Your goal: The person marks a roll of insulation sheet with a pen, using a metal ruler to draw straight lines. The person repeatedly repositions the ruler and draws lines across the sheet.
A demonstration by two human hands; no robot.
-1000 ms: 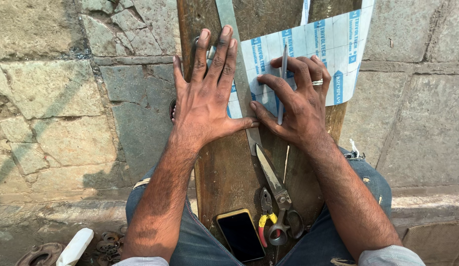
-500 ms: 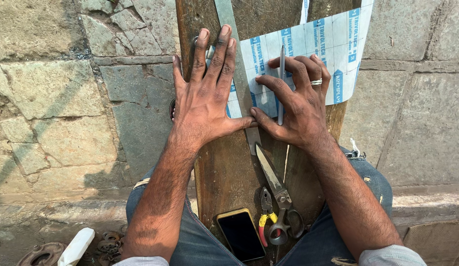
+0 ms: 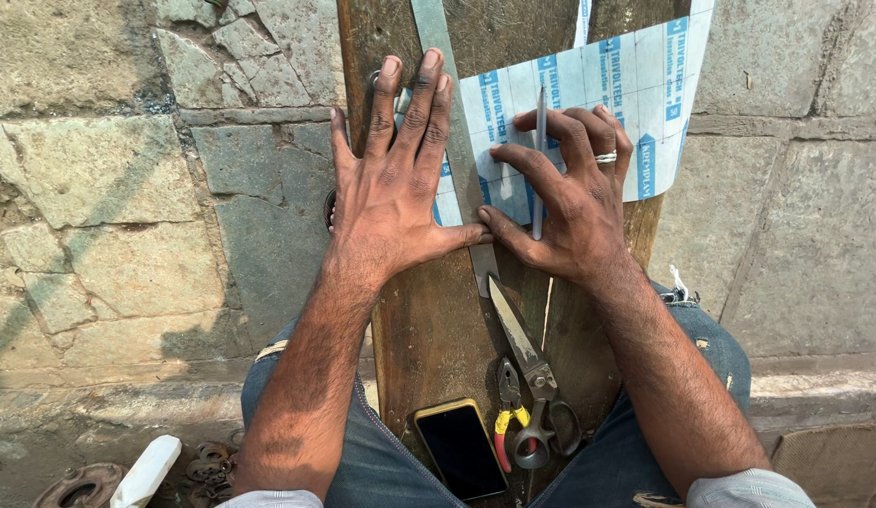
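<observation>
1. A narrow wooden board (image 3: pixel 429 320) is lying across the person's lap, with stone paving (image 3: pixel 127 207) lying open on both sides.
2. A white sheet with blue print (image 3: pixel 636 85) is overhanging the board's right edge; a metal ruler (image 3: pixel 447 103) is running along its left edge.
3. The left hand (image 3: pixel 396 188) is pressing flat on the ruler, fingers spread apart.
4. The right hand (image 3: pixel 570 202) is resting on the sheet, fingers pinching a pencil (image 3: pixel 539 141).
5. Scissors (image 3: pixel 527 367), pliers (image 3: pixel 507 414) and a phone (image 3: pixel 460 450) are crowding the board's near end.
</observation>
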